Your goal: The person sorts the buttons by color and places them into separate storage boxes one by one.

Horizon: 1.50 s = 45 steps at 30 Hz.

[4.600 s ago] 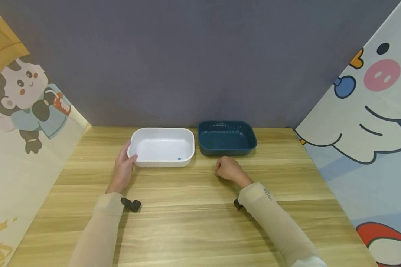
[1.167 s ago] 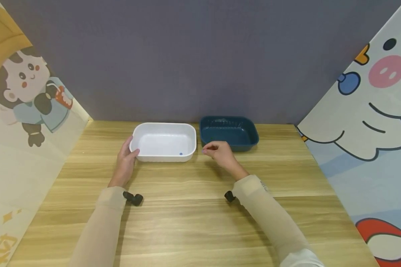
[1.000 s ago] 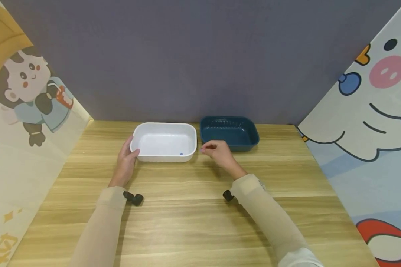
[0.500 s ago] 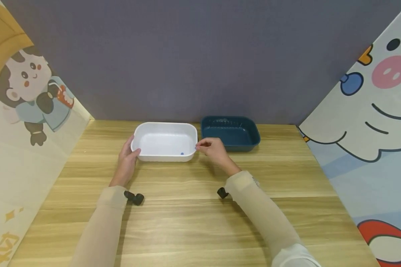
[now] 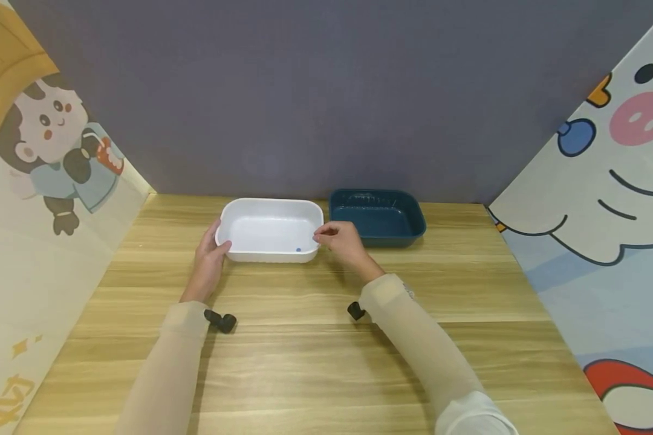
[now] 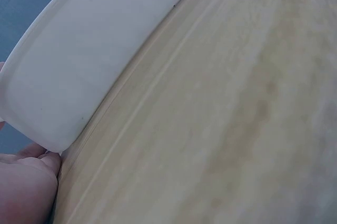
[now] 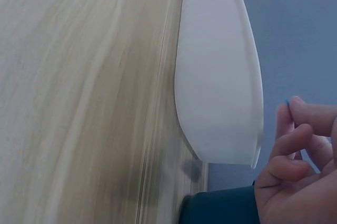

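A white plastic basin (image 5: 272,231) stands on the table, with a small round blue piece (image 5: 298,249) on its floor near the front right. My left hand (image 5: 207,263) holds the basin's left end, thumb at the front corner and fingers along the side. At the opposite end, my right hand (image 5: 344,243) hovers by the right rim, thumb and forefinger pinched together. Between those fingertips the right wrist view shows a tiny blue piece (image 7: 287,101), mostly hidden; its kind cannot be made out. The right hand's other fingers are curled.
A dark teal basin (image 5: 383,220) stands just right of the white one, its near left corner partly behind my right hand. Behind both rises a grey panel (image 5: 326,109). Cartoon-printed panels flank the wooden table (image 5: 283,362) on the left and right.
My right hand has risen from the table in front of the teal basin and moved left to the white basin's right rim. My left hand stays on the white basin.
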Motion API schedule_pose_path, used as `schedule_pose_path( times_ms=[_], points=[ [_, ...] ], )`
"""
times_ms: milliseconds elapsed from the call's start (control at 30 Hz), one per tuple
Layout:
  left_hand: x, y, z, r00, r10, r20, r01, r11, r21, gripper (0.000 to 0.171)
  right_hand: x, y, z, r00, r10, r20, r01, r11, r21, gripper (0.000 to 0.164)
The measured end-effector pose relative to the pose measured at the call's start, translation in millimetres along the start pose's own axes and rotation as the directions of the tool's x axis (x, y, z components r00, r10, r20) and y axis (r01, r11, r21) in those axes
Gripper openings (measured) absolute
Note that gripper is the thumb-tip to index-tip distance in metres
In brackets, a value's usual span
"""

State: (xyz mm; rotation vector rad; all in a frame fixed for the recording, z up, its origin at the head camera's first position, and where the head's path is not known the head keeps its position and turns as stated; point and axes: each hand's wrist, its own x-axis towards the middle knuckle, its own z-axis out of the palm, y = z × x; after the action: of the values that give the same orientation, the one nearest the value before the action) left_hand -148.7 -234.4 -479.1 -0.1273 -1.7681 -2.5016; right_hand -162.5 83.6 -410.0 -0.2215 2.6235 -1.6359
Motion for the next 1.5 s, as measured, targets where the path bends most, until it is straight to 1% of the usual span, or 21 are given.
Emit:
schedule_pose_path(
  times_ms=[133,333,467,633,867,1100,1133,1333,1367,1500],
  points=[
    [-0.2,-0.3,0.9,1.0,0.003,-0.002,-0.003,1.0,-0.002,0.068,1.3,-2.1,1.7,1.0,0.006,0.001,-0.006,1.0,-0.011,0.007],
    [-1.2,1.4,2.4,1.0,0.0,-0.003,0.0,1.0,0.003,0.068,4.0,-3.0,4.0,1.0,-0.006,-0.016,0.005,0.998,-0.059,0.007],
    [-1.7,2.4,2.9,1.0,-0.008,-0.005,0.008,1.0,-0.007,0.067,6.3,-3.6,6.1,1.0,0.002,-0.018,-0.003,0.997,-0.082,0.007],
    [-2.2,4.0,3.8,1.0,-0.001,-0.005,0.001,1.0,-0.014,0.067,8.3,-6.3,8.2,1.0,0.002,-0.023,-0.005,0.995,-0.099,0.007],
    [-2.1,3.9,3.4,1.0,0.003,-0.002,-0.003,1.0,-0.012,0.067,10.5,-8.4,12.5,1.0,0.014,-0.022,-0.016,0.996,-0.088,0.007],
    [-2.1,2.3,3.5,1.0,-0.003,0.01,0.003,1.0,-0.003,0.068,12.5,-5.7,14.8,0.998,0.034,-0.047,-0.039,0.994,-0.106,0.009],
    [-3.0,4.8,4.9,1.0,-0.006,0.011,0.006,1.0,-0.002,0.068,12.6,-5.2,14.9,0.998,0.035,-0.05,-0.04,0.994,-0.104,0.008],
    [-1.6,3.7,5.5,1.0,-0.004,-0.007,0.004,1.0,-0.004,0.066,14.1,-2.2,16.4,0.997,0.029,-0.07,-0.035,0.996,-0.085,0.008],
    [-0.2,0.9,4.0,1.0,-0.001,-0.011,0.001,1.0,-0.006,0.066,14.6,-1.9,16.7,0.997,0.028,-0.073,-0.034,0.996,-0.085,0.009],
    [0.3,1.1,3.4,1.0,-0.005,-0.01,0.005,1.0,-0.007,0.066,15.0,-1.8,16.4,0.996,0.036,-0.077,-0.042,0.997,-0.072,0.009]
  ],
)
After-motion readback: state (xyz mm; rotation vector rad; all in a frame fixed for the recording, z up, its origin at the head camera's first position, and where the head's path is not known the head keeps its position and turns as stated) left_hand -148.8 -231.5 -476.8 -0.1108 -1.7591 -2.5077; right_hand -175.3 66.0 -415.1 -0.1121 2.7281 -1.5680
